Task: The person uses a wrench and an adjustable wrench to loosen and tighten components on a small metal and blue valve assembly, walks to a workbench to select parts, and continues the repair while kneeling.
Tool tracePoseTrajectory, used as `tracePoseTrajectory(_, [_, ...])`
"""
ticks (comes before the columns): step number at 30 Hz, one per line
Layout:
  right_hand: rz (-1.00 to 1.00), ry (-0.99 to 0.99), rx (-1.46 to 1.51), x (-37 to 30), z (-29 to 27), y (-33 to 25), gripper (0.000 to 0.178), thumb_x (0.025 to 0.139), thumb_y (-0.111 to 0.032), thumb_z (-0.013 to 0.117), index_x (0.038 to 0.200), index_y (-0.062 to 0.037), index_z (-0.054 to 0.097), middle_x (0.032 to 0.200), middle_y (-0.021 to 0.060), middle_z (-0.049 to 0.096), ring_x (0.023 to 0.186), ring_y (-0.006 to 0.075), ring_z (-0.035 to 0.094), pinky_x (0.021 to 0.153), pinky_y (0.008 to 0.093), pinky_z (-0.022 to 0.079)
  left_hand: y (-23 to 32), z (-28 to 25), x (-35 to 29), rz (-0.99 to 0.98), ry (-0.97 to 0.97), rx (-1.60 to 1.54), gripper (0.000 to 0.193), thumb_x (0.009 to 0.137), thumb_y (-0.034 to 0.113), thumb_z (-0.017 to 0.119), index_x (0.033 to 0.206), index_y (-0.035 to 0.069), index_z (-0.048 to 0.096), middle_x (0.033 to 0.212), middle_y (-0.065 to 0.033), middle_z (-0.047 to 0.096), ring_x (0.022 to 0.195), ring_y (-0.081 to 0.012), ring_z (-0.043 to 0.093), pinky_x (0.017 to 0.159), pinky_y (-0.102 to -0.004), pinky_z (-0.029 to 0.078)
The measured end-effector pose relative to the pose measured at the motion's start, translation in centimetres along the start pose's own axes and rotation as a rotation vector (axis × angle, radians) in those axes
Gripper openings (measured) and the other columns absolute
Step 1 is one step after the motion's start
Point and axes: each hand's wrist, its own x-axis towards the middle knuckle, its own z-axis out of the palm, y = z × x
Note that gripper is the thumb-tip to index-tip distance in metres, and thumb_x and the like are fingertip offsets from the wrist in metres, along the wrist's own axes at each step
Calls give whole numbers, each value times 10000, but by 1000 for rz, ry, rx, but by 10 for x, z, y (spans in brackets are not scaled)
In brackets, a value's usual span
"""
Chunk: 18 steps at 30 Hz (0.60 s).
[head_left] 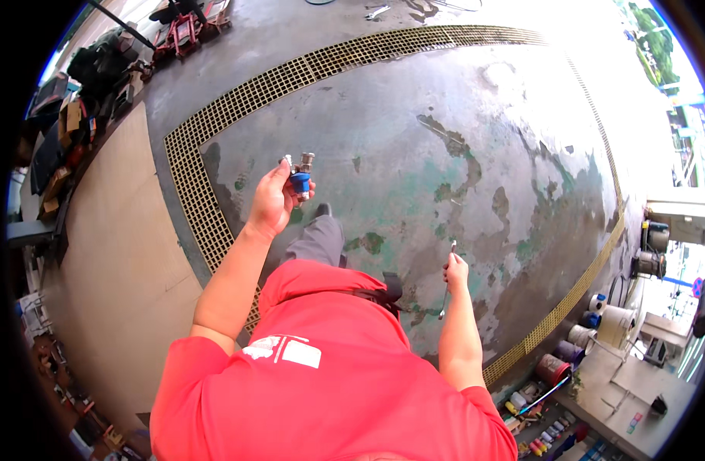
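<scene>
Held up in front of me, my left hand (273, 198) is closed around a metal fitting with a blue body (300, 182) and silver ends pointing upward. Its fingers hide part of the fitting. My right hand (456, 273), lower and off to the right, grips a slim silver wrench (453, 247). One end of the wrench sticks out above the fist and the other hangs below it. The two hands are well apart, both over the floor.
The grey, stained floor (398, 177) is framed by a yellowish drain grating (291, 77). Another wrench (378, 12) lies at the far side. A red floor jack (181, 34) and cluttered boxes stand far left. Buckets (553, 369) and a workbench (637, 392) line the right.
</scene>
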Motion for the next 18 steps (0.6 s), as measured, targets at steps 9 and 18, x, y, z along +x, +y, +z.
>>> tracePoseTrajectory(9, [260, -281, -317, 81, 32, -44, 311, 943, -284, 588, 1115, -44, 686, 693, 57, 627, 476, 153, 527, 425, 326, 423, 33, 61, 254, -52, 80, -96, 374, 1030, 350, 452, 1041, 1, 583, 894, -136, 669, 802, -238, 674, 735, -374, 568])
tracePoseTrajectory(18, [493, -178, -139, 198, 14, -202, 339, 970, -303, 563, 1217, -87, 647, 683, 59, 582, 455, 161, 487, 399, 331, 402, 113, 195, 478, -159, 14, -104, 372, 1026, 358, 458, 1038, 4, 569, 895, -139, 660, 804, -239, 662, 728, -381, 561])
